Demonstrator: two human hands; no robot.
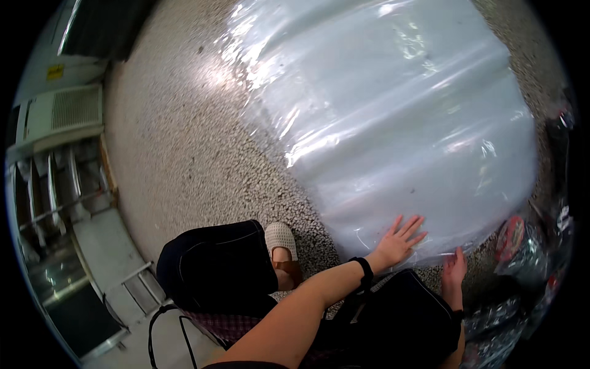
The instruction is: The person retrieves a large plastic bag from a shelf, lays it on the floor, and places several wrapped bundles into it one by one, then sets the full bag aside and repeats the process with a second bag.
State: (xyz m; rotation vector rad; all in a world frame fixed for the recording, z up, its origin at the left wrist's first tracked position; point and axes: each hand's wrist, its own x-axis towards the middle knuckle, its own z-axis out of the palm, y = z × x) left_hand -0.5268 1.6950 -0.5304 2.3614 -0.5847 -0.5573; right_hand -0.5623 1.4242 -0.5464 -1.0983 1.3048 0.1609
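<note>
A wide, pale white sheet bundle in clear, glossy plastic (393,154) covers much of the floor before me, its wrapping wrinkled and full of glare. My left hand (398,244) lies flat on its near end, fingers spread, with a black band on the wrist. To the right of it, my right hand (454,269) is at the near edge of the plastic. Its fingers point up along the edge and look partly stretched out; whether a bit of film is between them is hard to make out.
Speckled stone floor (203,154) runs along the left of the bundle. Crumpled clear plastic bags (522,252) with red and dark contents lie at the right. My shoe (281,238) is close to the bundle's edge. A white vented appliance (67,114) and metal racks (67,178) stand far left.
</note>
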